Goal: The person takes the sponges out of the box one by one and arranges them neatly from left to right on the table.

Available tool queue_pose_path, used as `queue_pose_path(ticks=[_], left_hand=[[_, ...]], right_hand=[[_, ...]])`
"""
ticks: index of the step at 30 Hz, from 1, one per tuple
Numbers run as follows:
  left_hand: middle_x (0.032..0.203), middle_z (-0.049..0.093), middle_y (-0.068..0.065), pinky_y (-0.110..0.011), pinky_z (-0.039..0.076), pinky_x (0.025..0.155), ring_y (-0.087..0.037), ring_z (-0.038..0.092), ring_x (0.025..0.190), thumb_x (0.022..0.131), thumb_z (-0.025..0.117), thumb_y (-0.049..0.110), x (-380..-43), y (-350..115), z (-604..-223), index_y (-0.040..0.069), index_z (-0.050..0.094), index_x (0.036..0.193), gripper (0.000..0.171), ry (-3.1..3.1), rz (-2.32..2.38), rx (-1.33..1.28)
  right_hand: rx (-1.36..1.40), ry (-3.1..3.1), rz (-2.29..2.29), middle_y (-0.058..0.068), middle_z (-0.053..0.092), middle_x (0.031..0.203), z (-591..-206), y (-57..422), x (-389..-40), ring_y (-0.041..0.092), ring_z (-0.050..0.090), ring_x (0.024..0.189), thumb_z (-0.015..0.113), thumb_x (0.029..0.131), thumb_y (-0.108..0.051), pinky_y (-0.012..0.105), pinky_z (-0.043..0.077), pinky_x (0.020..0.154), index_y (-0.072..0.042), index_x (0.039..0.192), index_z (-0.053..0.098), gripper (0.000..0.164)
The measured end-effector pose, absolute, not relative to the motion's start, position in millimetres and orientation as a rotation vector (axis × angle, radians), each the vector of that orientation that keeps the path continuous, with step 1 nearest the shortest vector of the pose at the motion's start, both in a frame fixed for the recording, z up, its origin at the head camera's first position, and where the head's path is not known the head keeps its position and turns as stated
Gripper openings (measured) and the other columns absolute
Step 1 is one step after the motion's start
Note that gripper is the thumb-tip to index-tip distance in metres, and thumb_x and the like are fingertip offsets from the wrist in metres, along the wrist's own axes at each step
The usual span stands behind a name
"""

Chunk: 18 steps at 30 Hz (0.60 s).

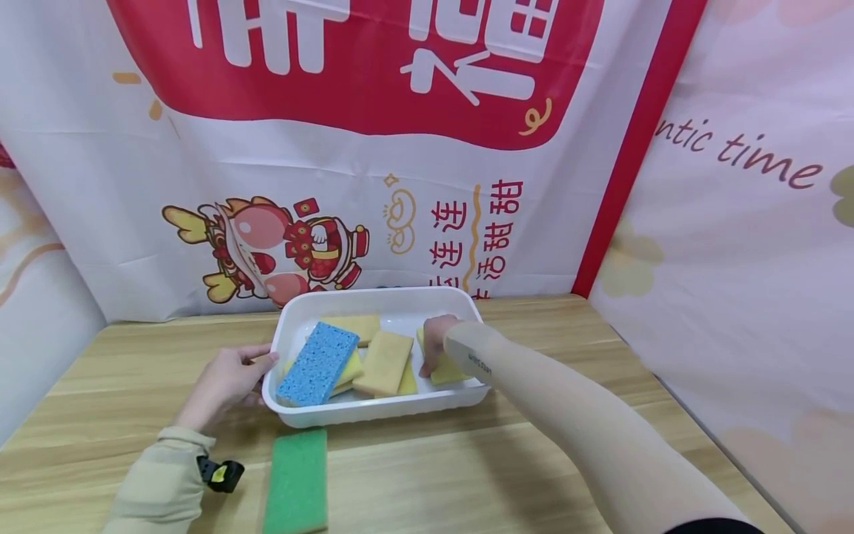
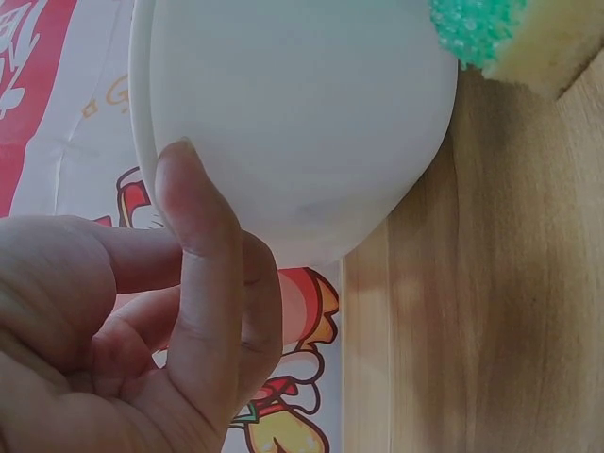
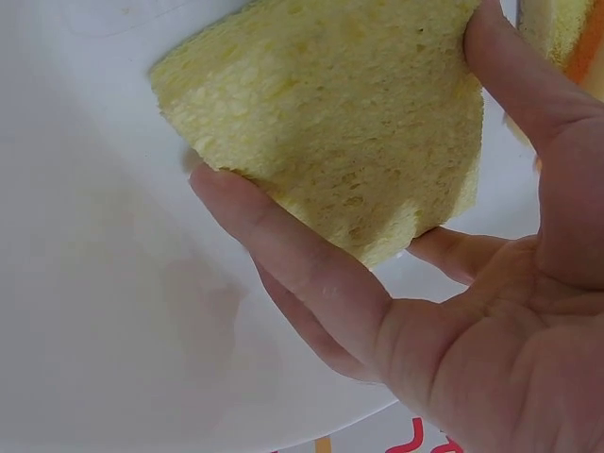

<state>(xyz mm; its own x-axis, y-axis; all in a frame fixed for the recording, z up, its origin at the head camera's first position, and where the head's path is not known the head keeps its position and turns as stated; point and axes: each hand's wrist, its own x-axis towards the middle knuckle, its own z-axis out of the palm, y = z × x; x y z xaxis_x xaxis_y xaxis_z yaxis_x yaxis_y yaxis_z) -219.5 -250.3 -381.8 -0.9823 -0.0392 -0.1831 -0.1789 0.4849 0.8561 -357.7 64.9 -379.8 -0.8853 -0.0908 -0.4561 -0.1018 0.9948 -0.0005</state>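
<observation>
My left hand (image 1: 227,378) is at the left end of a white plastic tub (image 1: 400,408), with bent fingers against its rim and outer wall (image 2: 302,123). Inside the tub, at its right end, my right hand (image 1: 438,343) grips a yellow sponge (image 1: 448,371). In the right wrist view the thumb and fingers hold this sponge (image 3: 340,123) by its edges. A blue sponge (image 1: 320,363) lies tilted over others on the tub's left side. Beside it rests a beige sponge (image 1: 383,363), overlapping more yellow ones.
A green sponge (image 1: 296,482) lies on the wooden table (image 1: 414,475) in front of the tub, near its left corner. Behind the tub hangs a printed cloth (image 1: 373,163), and another patterned cloth (image 1: 734,259) stands along the right side.
</observation>
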Motion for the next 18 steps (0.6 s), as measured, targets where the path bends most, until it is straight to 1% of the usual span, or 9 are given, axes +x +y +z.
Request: queue_pose_path(ticks=[10,14,18], left_hand=[[0.094,0.064,-0.019,-0.039,0.059,0.061,-0.021,0.063,0.068,0.104,0.053,0.025,-220,-249,-381,-0.008,0.042,0.143,0.053,2.590,1.499,-0.206],[0.095,0.063,-0.020,-0.039,0.059,0.061,-0.021,0.063,0.068,0.104,0.053,0.025,-220,-249,-380,-0.008,0.043,0.143,0.053,2.600,1.489,-0.204],[0.094,0.063,-0.019,-0.040,0.058,0.061,-0.021,0.063,0.067,0.103,0.054,0.025,-219,-250,-381,-0.008,0.043,0.143,0.052,2.619,1.468,-0.192]], right_hand=[[-0.163,2.663,0.082,0.002,0.060,0.092,-399,67,-379,0.021,0.055,0.089,0.096,0.052,-0.045,0.039,0.049,0.088,-0.016,0.090,0.065,0.057],[-0.189,2.670,0.104,0.002,0.061,0.091,-398,67,-380,0.021,0.056,0.089,0.096,0.052,-0.046,0.038,0.049,0.088,-0.016,0.089,0.066,0.057],[-0.152,2.651,-0.003,0.002,0.060,0.094,-391,68,-374,0.021,0.055,0.091,0.097,0.054,-0.040,0.041,0.048,0.091,-0.016,0.093,0.065,0.055]])
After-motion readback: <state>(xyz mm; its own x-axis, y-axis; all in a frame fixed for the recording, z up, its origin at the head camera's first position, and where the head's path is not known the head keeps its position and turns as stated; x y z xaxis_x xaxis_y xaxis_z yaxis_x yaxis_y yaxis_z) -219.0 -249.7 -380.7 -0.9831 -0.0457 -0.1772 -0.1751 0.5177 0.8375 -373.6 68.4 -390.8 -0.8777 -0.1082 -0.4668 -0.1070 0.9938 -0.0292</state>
